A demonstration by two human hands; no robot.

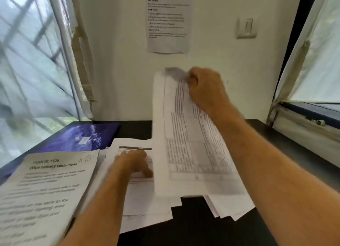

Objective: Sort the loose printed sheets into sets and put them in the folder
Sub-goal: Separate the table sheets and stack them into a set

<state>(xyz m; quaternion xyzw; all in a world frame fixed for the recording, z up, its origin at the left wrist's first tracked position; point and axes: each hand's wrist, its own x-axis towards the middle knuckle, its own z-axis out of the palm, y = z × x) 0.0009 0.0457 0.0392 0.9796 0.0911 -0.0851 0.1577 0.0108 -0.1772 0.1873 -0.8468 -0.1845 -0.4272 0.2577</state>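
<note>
The sorting looks to be in the middle: the right hand [206, 89] pinches the far top edge of a printed sheet [191, 144] and holds it up off the right pile [230, 205], while the left hand [135, 163] lies flat, fingers out, on the middle pile [139, 199] on the desk [193, 227]. A third pile [46, 190] sits near on the left, and the purple folder [82, 135] lies shut at the far left. Next, I think, the sheet needs a look and a place on the pile it matches.

folder [81, 137] behind, apparently under, left sheets [46, 190], table [193, 227]
</note>
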